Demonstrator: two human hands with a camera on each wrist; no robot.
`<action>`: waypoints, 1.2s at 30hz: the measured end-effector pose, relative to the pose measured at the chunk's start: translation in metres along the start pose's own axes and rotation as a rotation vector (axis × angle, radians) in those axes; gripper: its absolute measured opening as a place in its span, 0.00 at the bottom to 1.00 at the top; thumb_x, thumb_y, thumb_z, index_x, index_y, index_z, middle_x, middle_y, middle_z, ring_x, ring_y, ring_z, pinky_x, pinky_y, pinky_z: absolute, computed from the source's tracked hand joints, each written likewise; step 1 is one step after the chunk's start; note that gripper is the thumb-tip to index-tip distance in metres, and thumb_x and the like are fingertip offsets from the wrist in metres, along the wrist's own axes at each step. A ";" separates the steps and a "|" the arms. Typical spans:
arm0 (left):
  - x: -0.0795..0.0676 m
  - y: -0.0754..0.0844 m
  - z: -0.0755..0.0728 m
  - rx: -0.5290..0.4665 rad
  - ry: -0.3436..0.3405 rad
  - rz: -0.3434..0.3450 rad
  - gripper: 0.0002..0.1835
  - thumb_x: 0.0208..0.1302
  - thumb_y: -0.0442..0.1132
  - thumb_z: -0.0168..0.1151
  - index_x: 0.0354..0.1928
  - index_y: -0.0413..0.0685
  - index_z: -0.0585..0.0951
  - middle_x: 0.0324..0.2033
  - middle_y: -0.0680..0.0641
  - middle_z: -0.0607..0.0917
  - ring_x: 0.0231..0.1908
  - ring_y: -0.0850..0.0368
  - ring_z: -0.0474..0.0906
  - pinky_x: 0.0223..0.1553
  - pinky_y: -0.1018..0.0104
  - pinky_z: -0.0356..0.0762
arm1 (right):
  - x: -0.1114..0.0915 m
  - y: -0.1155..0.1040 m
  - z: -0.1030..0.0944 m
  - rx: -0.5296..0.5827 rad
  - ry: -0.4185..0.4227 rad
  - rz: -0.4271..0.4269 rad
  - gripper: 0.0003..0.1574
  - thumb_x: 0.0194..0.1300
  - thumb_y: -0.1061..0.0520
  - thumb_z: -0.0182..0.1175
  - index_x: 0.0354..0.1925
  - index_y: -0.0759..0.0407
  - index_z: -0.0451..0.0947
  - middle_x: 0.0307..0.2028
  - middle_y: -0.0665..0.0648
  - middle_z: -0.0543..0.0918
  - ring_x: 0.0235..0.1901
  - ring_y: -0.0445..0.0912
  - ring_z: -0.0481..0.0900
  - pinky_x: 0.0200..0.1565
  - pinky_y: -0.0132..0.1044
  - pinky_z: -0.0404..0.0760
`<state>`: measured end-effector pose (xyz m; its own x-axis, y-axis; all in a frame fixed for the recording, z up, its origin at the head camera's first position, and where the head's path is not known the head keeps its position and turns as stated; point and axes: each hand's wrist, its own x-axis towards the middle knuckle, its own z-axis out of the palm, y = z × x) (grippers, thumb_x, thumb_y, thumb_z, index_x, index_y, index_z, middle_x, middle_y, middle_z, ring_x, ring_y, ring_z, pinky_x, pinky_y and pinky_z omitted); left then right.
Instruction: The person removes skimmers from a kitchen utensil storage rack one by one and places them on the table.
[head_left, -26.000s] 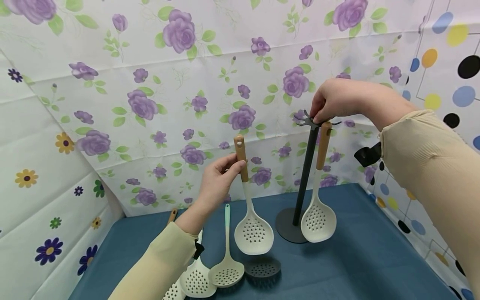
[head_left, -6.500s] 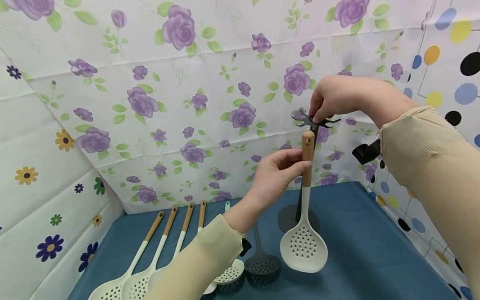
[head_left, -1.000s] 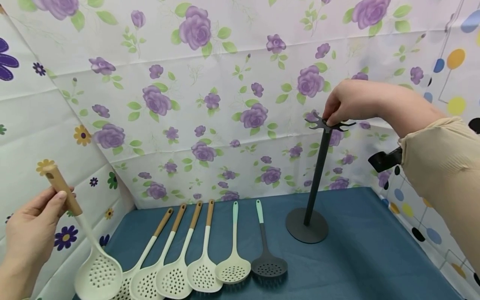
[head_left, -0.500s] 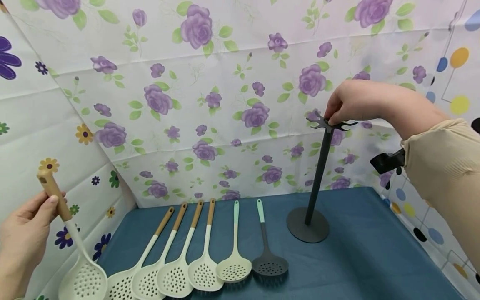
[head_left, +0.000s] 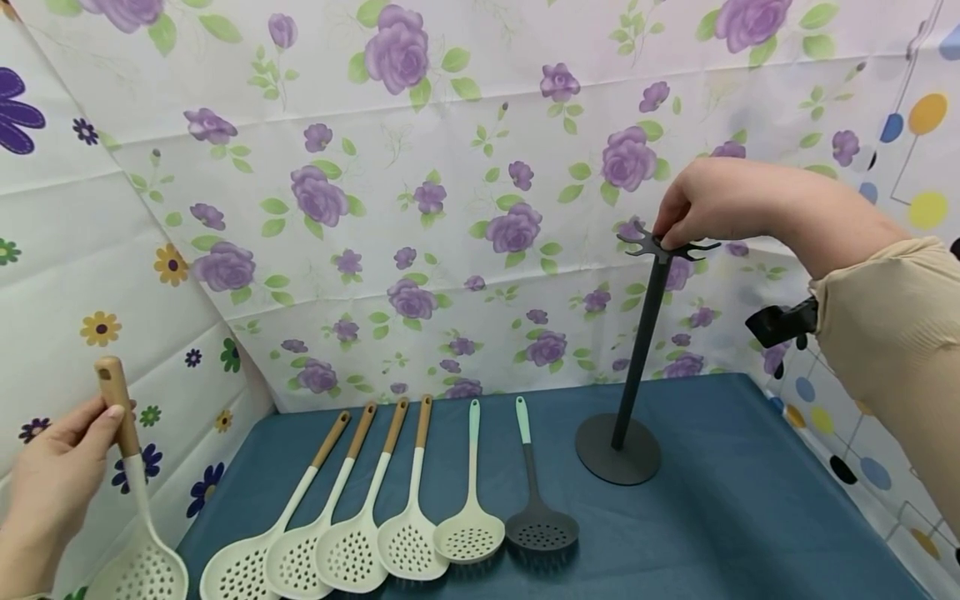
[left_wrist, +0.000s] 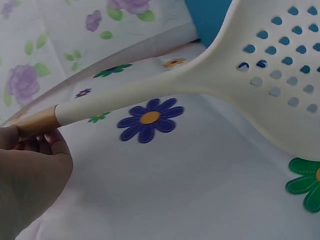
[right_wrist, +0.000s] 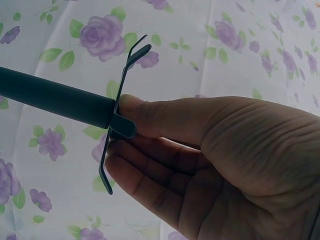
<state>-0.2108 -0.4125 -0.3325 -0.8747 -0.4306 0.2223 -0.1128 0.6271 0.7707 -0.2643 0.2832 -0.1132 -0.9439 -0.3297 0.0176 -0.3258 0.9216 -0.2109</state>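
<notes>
At the far left of the head view my left hand (head_left: 60, 471) grips the wooden handle of a white skimmer (head_left: 142, 575). Its perforated bowl hangs down, partly cut off by the lower edge. The left wrist view shows this white skimmer (left_wrist: 195, 75) close up, fingers round the wooden part. On the right, my right hand (head_left: 731, 208) pinches the top of a dark utensil stand (head_left: 641, 358). In the right wrist view, thumb and fingers hold the stand's hooked top (right_wrist: 120, 122) at its centre. Nothing hangs from the visible hooks.
Several white skimmers (head_left: 411, 542) with wooden handles lie side by side on the blue table (head_left: 720, 517). To their right lie a cream skimmer (head_left: 470, 533) and a dark grey skimmer (head_left: 542, 531), both with mint handles. Flowered sheets (head_left: 450, 208) rise behind.
Earlier, a skimmer hung on the stand, then my left hand held one beside it. Now it is far left; in the last second it shifted left and lower. My right hand stays on the stand.
</notes>
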 end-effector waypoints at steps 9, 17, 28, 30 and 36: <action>0.007 -0.013 0.015 -0.011 -0.121 0.089 0.37 0.81 0.56 0.45 0.78 0.36 0.57 0.69 0.39 0.72 0.45 0.80 0.72 0.35 0.84 0.75 | 0.000 0.000 0.000 -0.009 0.000 0.000 0.11 0.69 0.58 0.67 0.46 0.63 0.89 0.40 0.56 0.88 0.41 0.51 0.82 0.43 0.49 0.80; 0.017 -0.010 0.038 0.052 -0.223 0.102 0.36 0.83 0.55 0.37 0.78 0.33 0.55 0.68 0.24 0.66 0.63 0.33 0.71 0.62 0.41 0.73 | 0.000 0.001 0.000 -0.012 0.002 -0.002 0.11 0.69 0.58 0.67 0.47 0.63 0.89 0.41 0.57 0.88 0.41 0.51 0.82 0.43 0.50 0.80; 0.029 -0.025 0.065 0.004 -0.323 0.084 0.37 0.84 0.54 0.34 0.79 0.33 0.49 0.68 0.17 0.61 0.65 0.22 0.62 0.59 0.23 0.63 | -0.001 0.000 0.000 -0.010 -0.001 0.003 0.12 0.69 0.58 0.66 0.47 0.61 0.89 0.42 0.57 0.88 0.43 0.51 0.82 0.44 0.50 0.80; 0.032 -0.026 0.070 0.027 -0.326 0.107 0.36 0.84 0.53 0.34 0.78 0.31 0.51 0.66 0.19 0.65 0.61 0.27 0.69 0.58 0.31 0.72 | -0.001 0.000 0.000 -0.009 -0.003 0.002 0.12 0.70 0.57 0.66 0.47 0.61 0.89 0.42 0.57 0.88 0.44 0.51 0.82 0.45 0.50 0.80; 0.041 -0.030 0.086 0.078 -0.315 0.123 0.33 0.84 0.49 0.36 0.75 0.26 0.58 0.63 0.21 0.71 0.53 0.38 0.74 0.39 0.66 0.80 | -0.002 0.000 -0.001 -0.004 -0.004 0.009 0.12 0.70 0.57 0.66 0.48 0.61 0.89 0.43 0.57 0.88 0.44 0.51 0.82 0.45 0.50 0.80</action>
<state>-0.2835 -0.3926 -0.3977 -0.9852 -0.1344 0.1063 -0.0222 0.7150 0.6987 -0.2628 0.2839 -0.1122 -0.9466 -0.3223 0.0119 -0.3177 0.9253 -0.2073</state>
